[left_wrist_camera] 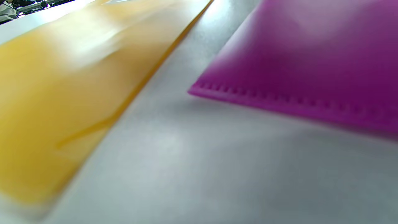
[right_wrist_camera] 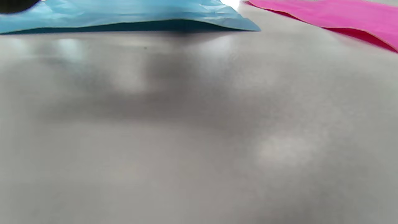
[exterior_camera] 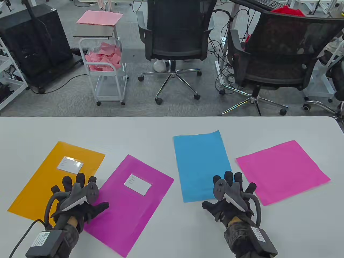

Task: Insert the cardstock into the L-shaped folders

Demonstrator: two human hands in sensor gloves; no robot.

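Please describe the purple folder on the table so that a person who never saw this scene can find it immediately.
On the white table four coloured sheets lie in a row. The glossy purple plastic folder is second from the left, between the orange plastic folder and the blue cardstock sheet. Unlike the plain blue and pink sheets it carries a white label, and unlike the orange one it is purple.

Table view looks down across the worktop (exterior_camera: 166, 129); both wrist views skim it closely, facing the same sheets as overhead
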